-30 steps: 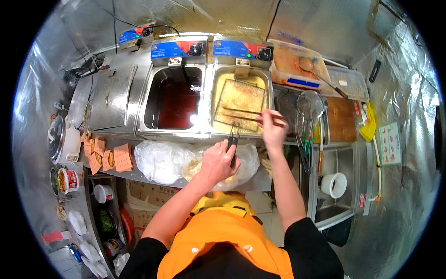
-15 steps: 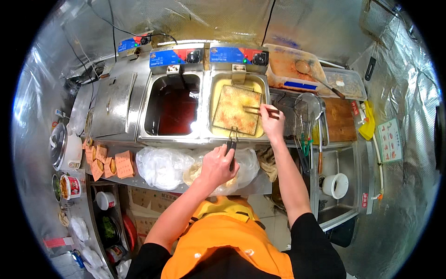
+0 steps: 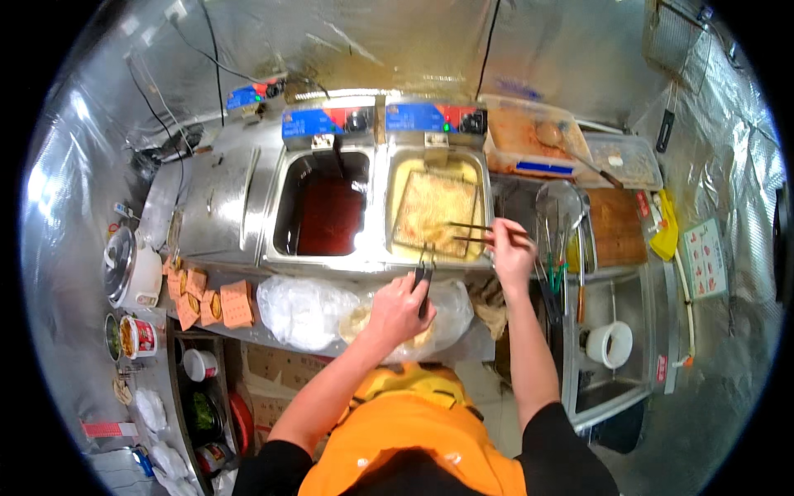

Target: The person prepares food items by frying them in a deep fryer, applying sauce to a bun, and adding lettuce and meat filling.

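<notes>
My left hand (image 3: 400, 311) is wrapped round the black handle of a square wire-mesh strainer (image 3: 426, 285). The strainer's frame lies in the bubbling pale oil of the right-hand fryer (image 3: 485, 198). Golden, frothy food (image 3: 434, 207) covers the mesh; its kind I cannot make out. My right hand (image 3: 513, 246) grips a pair of dark chopsticks (image 3: 480, 234), slightly parted. Their tips point left, over a pale clump at the lower part of the strainer.
The left-hand fryer (image 3: 331, 217) holds dark oil. Clear plastic bags (image 3: 306, 310) and paper-wrapped food (image 3: 236, 304) lie in front. Orange-stained tub (image 3: 529, 136), wire utensils (image 3: 558, 207), wooden board (image 3: 619, 227) and sink with a white container (image 3: 609, 344) stand right.
The view has shifted, moving the scene right and down. My right hand and the chopsticks have come lower over the strainer, toward its handle side. My left hand keeps its hold.
</notes>
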### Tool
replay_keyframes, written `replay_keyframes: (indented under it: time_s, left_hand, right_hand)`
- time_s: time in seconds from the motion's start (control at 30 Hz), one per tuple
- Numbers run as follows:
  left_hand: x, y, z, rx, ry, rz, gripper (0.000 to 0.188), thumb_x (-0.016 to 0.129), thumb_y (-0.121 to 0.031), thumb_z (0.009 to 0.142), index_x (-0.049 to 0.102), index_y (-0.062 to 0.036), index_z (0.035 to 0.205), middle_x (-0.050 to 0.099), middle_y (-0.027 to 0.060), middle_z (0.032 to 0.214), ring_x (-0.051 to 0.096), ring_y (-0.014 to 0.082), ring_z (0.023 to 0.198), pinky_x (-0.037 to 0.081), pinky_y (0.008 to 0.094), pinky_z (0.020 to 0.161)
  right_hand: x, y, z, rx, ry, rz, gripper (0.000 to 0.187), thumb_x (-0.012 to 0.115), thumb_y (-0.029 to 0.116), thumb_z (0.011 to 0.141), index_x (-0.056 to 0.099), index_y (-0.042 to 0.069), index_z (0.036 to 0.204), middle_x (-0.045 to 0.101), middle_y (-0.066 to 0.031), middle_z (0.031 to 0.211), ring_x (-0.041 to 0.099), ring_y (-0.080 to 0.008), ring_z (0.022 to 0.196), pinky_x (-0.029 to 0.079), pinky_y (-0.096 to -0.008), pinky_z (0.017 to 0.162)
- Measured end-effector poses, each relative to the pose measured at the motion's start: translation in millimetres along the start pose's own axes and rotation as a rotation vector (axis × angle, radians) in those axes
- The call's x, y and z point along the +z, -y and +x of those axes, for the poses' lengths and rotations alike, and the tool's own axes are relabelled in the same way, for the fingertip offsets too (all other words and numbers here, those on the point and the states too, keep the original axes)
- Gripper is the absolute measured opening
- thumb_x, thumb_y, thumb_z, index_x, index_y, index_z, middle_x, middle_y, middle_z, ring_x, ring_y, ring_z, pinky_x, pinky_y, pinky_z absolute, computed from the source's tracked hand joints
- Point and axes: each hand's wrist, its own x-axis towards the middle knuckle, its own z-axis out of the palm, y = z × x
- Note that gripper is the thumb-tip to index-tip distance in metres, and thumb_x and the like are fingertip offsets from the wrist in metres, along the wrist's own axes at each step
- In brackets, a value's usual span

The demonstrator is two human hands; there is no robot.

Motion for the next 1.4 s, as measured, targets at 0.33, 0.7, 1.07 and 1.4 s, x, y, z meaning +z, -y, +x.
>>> replay_keyframes:
  time_s: [0.33,0.7,1.07,1.4]
  left_hand:
    - [2,-11,-3,-0.092,-0.026,-0.032,0.037,0.075,-0.021,0.079,0.071,-0.0021,0.110,0.070,0.0221,0.113,0.070,0.0368,0.099,0.059,0.0434,0.083]
    - [-11,-7,-83,-0.263,-0.145,-0.431,0.062,0.062,0.000,0.095,0.037,-0.0010,0.152,0.028,0.0234,0.163,0.060,0.0312,0.127,0.052,0.0406,0.100]
    - [-35,26,-379,-1.226,0.308,-0.093,0.033,0.053,-0.025,0.106,0.069,0.0031,0.110,0.071,0.0228,0.082,0.073,0.0330,0.089,0.056,0.0420,0.077]
    - [-56,-61,-519,-2.048,0.173,-0.152,0.069,0.036,-0.055,0.103,0.071,0.0044,0.111,0.070,0.0284,0.116,0.067,0.0456,0.110,0.052,0.0532,0.094]
  right_hand:
    - [21,12,17,-0.207,0.068,-0.019,0.018,0.065,0.012,0.101,0.073,-0.002,0.108,0.077,-0.0111,0.082,0.074,-0.0147,0.071,0.056,-0.0276,0.061]
    - [-35,13,-4,-0.035,-0.040,0.070,0.018,0.064,0.011,0.102,0.073,-0.002,0.110,0.075,-0.0079,0.082,0.074,-0.0127,0.076,0.056,-0.0258,0.065]
    - [32,-34,20,-0.110,0.079,0.099,0.025,0.065,0.017,0.103,0.073,-0.006,0.111,0.077,-0.0103,0.087,0.070,-0.0127,0.073,0.054,-0.0281,0.063]
    - [6,-15,12,-0.100,0.253,-0.010,0.042,0.059,0.033,0.106,0.069,-0.004,0.124,0.075,-0.0201,0.112,0.073,-0.0292,0.099,0.059,-0.0388,0.087]
